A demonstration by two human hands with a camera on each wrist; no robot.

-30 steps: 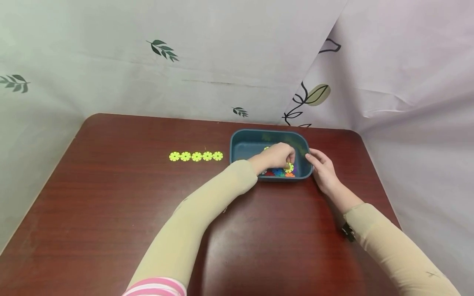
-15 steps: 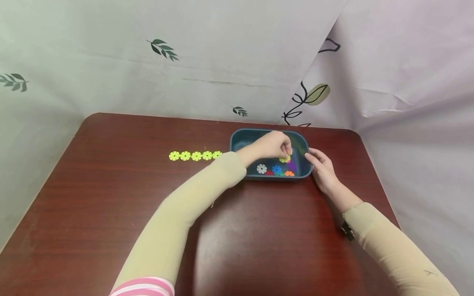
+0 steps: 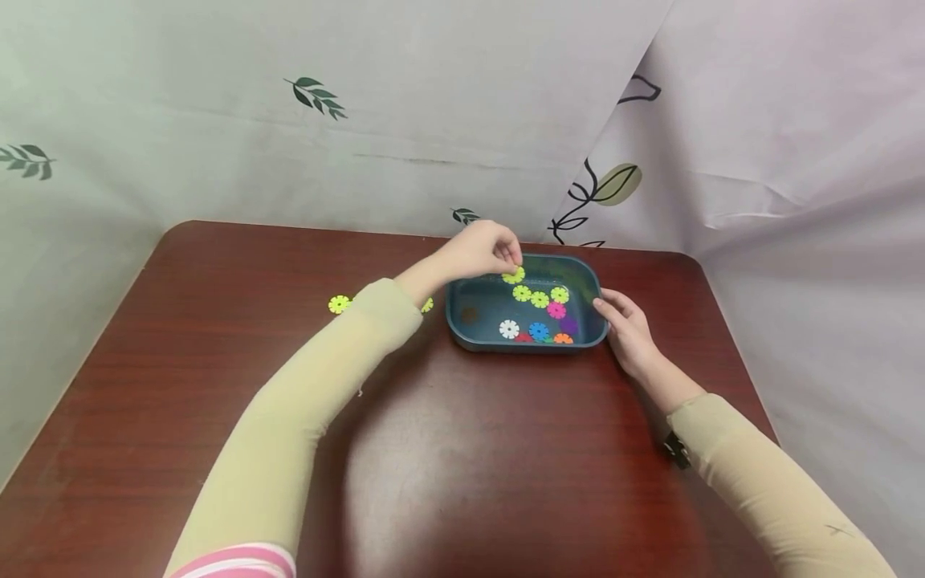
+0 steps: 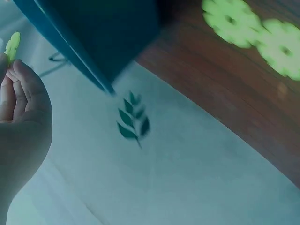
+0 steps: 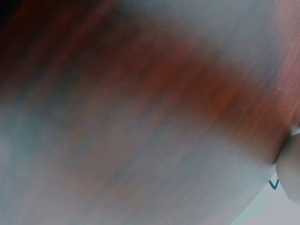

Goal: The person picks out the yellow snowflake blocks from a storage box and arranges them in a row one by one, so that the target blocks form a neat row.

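Note:
My left hand (image 3: 480, 250) pinches a yellow-green notched plastic disc (image 3: 514, 275) above the back left part of a dark blue bin (image 3: 499, 348). The same disc (image 4: 13, 44) shows edge-on at the fingertips in the left wrist view. Inside the bin lie several more yellow-green discs (image 3: 539, 299), plus white (image 3: 509, 329), blue (image 3: 538, 331), pink (image 3: 556, 310), purple and orange ones. With the thumb over the rim and fingers outside, my right hand (image 3: 630, 333) holds the bin's right end. Only a sliver of that hand appears in the right wrist view.
On the reddish-brown table (image 3: 462, 449), left of the bin, lies a row of yellow-green discs (image 3: 339, 304), mostly hidden by the left sleeve (image 3: 318, 377). A leaf-patterned white cloth (image 3: 405, 120) hangs behind the table and at its sides.
The left hand has come up from among the discs with one yellow-green disc and moved left across the bin. Its forearm now covers much of the row. My right hand stays at the bin.

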